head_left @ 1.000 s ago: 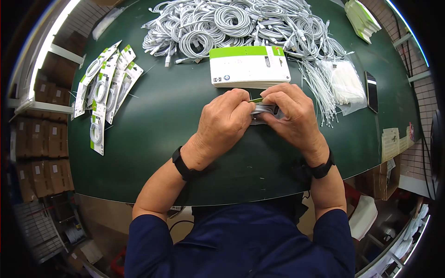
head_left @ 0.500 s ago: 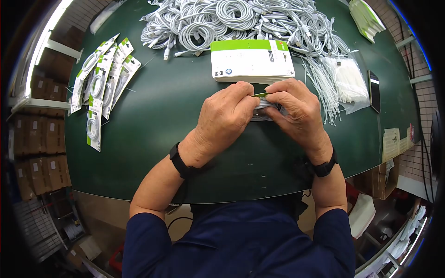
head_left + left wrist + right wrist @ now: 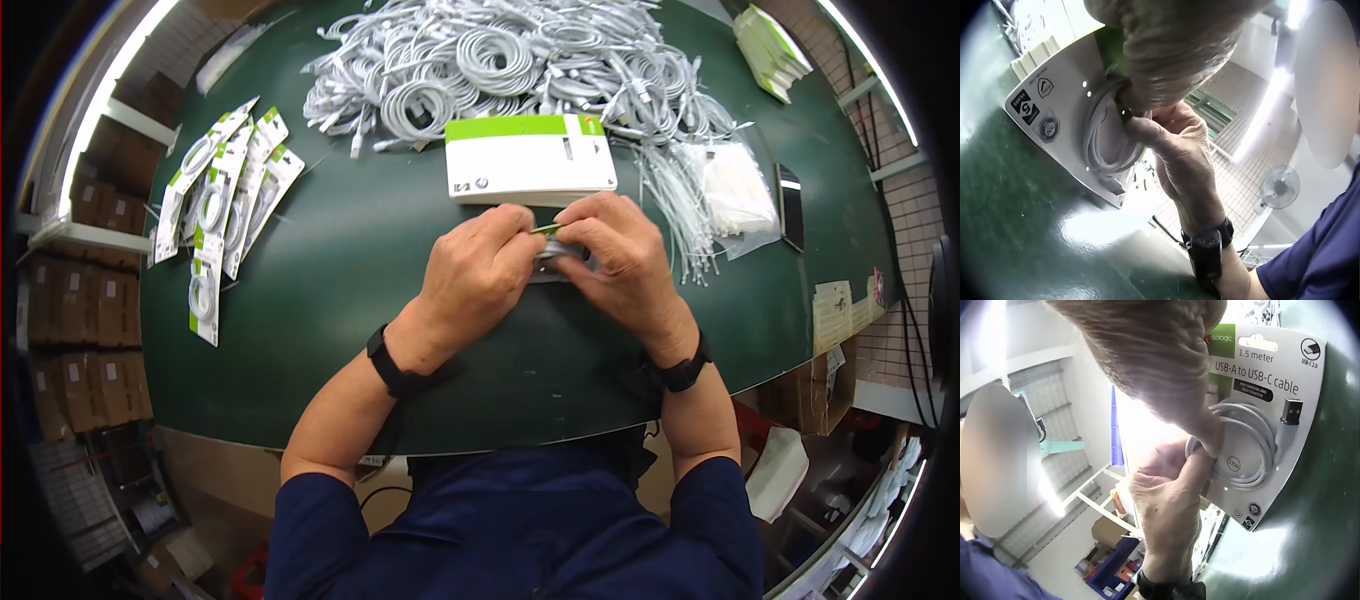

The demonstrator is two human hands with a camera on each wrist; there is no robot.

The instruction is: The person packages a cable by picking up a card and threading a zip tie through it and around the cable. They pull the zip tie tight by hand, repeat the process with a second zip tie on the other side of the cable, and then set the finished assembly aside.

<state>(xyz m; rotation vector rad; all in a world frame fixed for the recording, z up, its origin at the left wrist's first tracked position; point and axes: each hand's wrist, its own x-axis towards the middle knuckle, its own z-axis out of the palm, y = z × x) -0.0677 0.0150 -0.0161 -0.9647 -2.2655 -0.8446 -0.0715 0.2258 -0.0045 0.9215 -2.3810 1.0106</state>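
Observation:
Between the two hands stands a white and green backing card printed "USB-A to USB-C cable", with a coiled grey USB cable lying against its face. The left hand pinches card and coil from the left side, its thumb on the cable in the right wrist view. From the other side the right hand pinches the upper edge of the card, thumb at the coil. In the left wrist view the card shows small holes beside the cable loop. Fingers hide the middle of the card.
A stack of cards lies just beyond the hands, before a big heap of coiled cables. Carded cables lie at left. At right are loose cable ties, a bag of ties, a phone and more cards.
Both hands keep hold of the card and cable in nearly the same place, with small finger shifts. The head view has tilted slightly.

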